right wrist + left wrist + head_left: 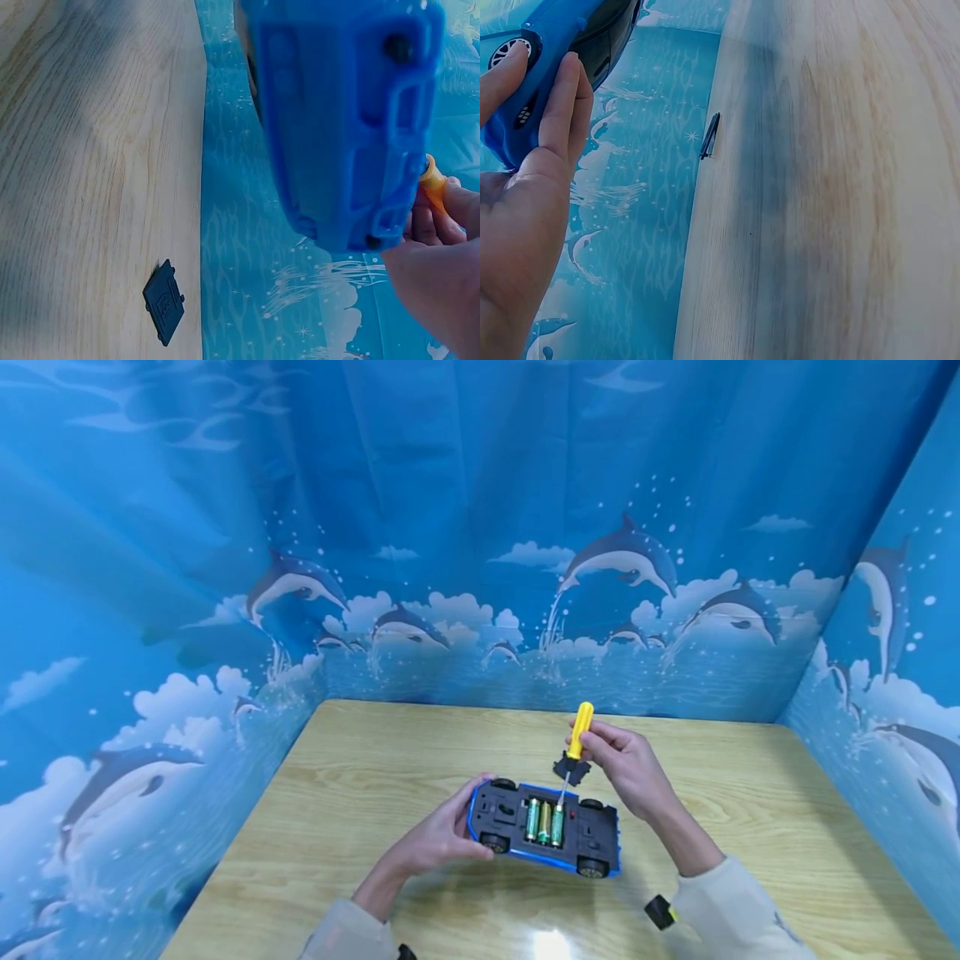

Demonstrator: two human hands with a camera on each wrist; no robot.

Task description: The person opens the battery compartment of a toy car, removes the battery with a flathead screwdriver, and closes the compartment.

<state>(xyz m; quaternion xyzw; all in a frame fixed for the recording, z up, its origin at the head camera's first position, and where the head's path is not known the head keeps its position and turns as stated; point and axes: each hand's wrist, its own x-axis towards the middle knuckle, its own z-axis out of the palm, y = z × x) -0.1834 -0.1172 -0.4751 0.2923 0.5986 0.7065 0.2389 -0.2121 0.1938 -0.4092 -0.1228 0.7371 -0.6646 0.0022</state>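
Observation:
A blue toy car (510, 827) is held with its black underside toward the head camera. Its battery bay lies uncovered, with three green batteries (544, 822) side by side in it. My left hand (442, 839) grips one end of the car, thumb by a wheel; the left wrist view shows the fingers on the blue body (559, 37). My right hand (630, 768) pinches the yellow handle of a screwdriver (581, 731). The screwdriver's tip reaches the upper end of the rightmost battery. In the right wrist view, the car hides part of the right hand (442, 247).
The black battery cover (164, 302) lies on the wooden table (360, 743), just beyond the car. Blue dolphin-print curtains (450, 527) enclose the table at the back and both sides. A black strap end (660, 912) hangs by the right sleeve.

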